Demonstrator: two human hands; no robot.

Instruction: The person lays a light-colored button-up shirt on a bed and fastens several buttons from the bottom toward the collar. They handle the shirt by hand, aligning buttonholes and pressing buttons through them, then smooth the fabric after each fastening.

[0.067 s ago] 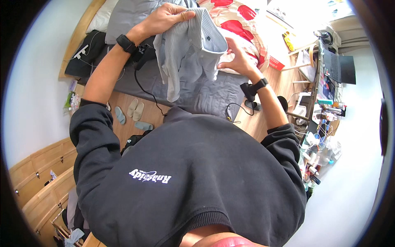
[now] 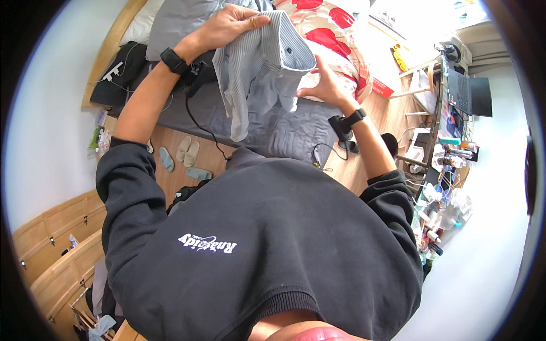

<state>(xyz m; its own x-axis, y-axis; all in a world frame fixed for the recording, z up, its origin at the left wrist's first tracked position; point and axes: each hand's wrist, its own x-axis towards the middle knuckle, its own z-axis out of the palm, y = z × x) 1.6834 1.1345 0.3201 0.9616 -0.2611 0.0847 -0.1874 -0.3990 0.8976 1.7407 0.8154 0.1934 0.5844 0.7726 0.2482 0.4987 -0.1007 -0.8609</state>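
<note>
A grey-and-white striped shirt (image 2: 250,68) hangs in front of me above the bed, its stiff collar (image 2: 289,50) uppermost and curved round, with a small dark label inside. My left hand (image 2: 230,25) is closed on the collar's left end, thumb laid along the top and fingers partly hidden. Close by the collar's right end is my right hand (image 2: 330,85), thumb and fingers spread apart with nothing between them. Whether its fingertips touch the cloth I cannot tell. The shirt's lower part falls in loose folds. Both wrists wear black straps.
The bed (image 2: 278,128) has a grey sheet and a red-and-cream quilt (image 2: 327,37). A black cable (image 2: 199,122) runs from my left wrist. Slippers (image 2: 191,153) lie on the floor. At right stand a chair (image 2: 421,88) and a cluttered desk with a laptop (image 2: 460,91).
My right hand has shifted slightly left, its thumb moving in beneath the collar. The shirt has swung a little to the right. My left hand stays in place.
</note>
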